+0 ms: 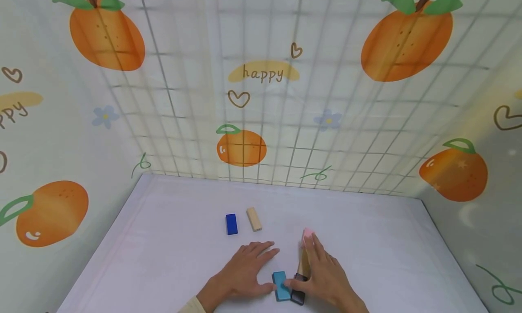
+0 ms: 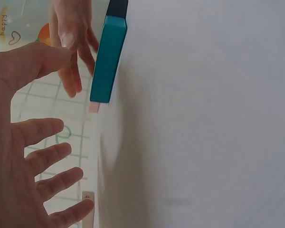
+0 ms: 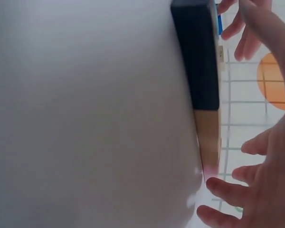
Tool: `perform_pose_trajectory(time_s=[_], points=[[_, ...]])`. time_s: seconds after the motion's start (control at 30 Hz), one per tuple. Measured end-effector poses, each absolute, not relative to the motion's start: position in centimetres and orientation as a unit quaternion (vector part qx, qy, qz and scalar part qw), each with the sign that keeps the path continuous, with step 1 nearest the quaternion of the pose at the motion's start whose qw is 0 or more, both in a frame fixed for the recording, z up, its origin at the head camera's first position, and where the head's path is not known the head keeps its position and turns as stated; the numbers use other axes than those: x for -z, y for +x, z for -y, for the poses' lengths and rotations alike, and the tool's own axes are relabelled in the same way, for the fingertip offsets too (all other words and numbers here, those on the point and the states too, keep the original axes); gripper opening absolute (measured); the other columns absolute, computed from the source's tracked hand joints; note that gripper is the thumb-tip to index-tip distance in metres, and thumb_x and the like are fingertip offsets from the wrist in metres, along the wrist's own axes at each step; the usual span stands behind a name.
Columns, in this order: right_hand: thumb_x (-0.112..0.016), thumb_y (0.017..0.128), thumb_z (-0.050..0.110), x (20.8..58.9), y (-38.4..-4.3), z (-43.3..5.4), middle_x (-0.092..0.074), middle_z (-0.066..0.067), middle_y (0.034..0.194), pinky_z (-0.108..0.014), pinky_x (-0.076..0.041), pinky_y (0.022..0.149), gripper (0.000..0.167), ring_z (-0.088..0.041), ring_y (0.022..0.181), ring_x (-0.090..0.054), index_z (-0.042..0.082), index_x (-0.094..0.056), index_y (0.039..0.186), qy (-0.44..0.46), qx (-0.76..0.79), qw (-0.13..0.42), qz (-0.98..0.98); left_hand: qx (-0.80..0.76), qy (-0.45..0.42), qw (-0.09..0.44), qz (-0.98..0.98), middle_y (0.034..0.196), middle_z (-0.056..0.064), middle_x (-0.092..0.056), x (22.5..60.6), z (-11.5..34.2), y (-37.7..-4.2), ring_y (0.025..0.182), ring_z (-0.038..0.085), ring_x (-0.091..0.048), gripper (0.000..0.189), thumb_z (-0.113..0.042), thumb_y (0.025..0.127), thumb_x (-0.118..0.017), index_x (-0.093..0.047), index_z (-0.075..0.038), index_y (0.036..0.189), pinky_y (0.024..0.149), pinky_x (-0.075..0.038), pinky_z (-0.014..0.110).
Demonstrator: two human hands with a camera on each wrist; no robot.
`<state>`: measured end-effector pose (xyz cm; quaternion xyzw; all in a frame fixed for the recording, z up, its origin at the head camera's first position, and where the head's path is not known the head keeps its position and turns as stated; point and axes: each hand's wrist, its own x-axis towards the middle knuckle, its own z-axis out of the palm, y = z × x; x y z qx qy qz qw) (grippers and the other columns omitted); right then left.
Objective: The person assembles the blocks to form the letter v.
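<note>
A teal block point(image 1: 280, 286) lies flat on the white tabletop, with a black block point(image 1: 298, 295) close against its right side. Beyond the black one, a plain wooden block point(image 1: 303, 262) and a pink block point(image 1: 307, 235) continue in a line. My left hand point(image 1: 246, 270) is spread at the left, its thumb tip at or near the teal block's edge. My right hand point(image 1: 328, 276) reaches along the row, fingertips by the pink block and thumb over the black block toward the teal one; contact is unclear. The right hand partly covers the wooden and pink blocks.
Farther back on the table lie a dark blue block point(image 1: 231, 224) and another plain wooden block point(image 1: 254, 219). A patterned cloth point(image 1: 261, 109) with oranges hangs over a wire grid behind the table, and similar cloth hangs on both sides.
</note>
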<state>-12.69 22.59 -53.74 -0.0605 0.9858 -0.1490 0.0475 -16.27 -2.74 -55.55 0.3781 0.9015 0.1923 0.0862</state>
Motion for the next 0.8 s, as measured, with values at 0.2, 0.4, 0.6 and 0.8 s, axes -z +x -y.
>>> perform_pose_trajectory(time_s=[0.2, 0.4, 0.6, 0.8], points=[[-0.065, 0.063, 0.09, 53.9, -12.3, -22.2, -0.018, -0.033, 0.161, -0.07, -0.039, 0.1, 0.14, -0.054, 0.129, -0.046, -0.002, -0.021, 0.159, -0.054, 0.156, 0.061, -0.984, -0.197, 0.372, 0.067, -0.905, 0.164, -0.007, -0.029, 55.5, 3.2, -16.5, 0.143, 0.019, -0.035, 0.079, -0.065, 0.092, -0.056, -0.033, -0.03, 0.159, 0.112, -0.034, 0.054], [-0.067, 0.065, 0.087, 53.9, -12.0, -22.1, -0.016, -0.031, 0.162, -0.069, -0.036, 0.103, 0.137, -0.053, 0.135, -0.041, -0.002, -0.023, 0.159, -0.056, 0.17, 0.062, -0.982, -0.2, 0.368, 0.057, -0.906, 0.163, -0.007, -0.03, 55.7, 3.4, -16.9, 0.141, 0.017, -0.036, 0.08, -0.065, 0.091, -0.057, -0.034, -0.03, 0.159, 0.11, -0.036, 0.052], [-0.066, 0.064, 0.089, 54.1, -11.7, -21.8, -0.02, -0.031, 0.161, -0.07, -0.034, 0.104, 0.138, -0.052, 0.136, -0.039, -0.002, -0.022, 0.159, -0.049, 0.164, 0.067, -0.983, -0.198, 0.36, 0.059, -0.91, 0.164, -0.007, -0.028, 55.8, 3.6, -17.1, 0.142, 0.019, -0.036, 0.08, -0.067, 0.091, -0.056, -0.033, -0.03, 0.159, 0.11, -0.036, 0.054], [-0.064, 0.061, 0.092, 54.3, -11.5, -21.5, -0.019, -0.03, 0.162, -0.069, -0.031, 0.107, 0.141, -0.049, 0.139, -0.039, -0.002, -0.023, 0.159, -0.035, 0.168, 0.079, -0.982, -0.202, 0.346, 0.06, -0.914, 0.164, -0.007, -0.028, 55.6, 3.8, -17.4, 0.143, 0.021, -0.036, 0.081, -0.065, 0.091, -0.058, -0.034, -0.03, 0.159, 0.111, -0.035, 0.055]])
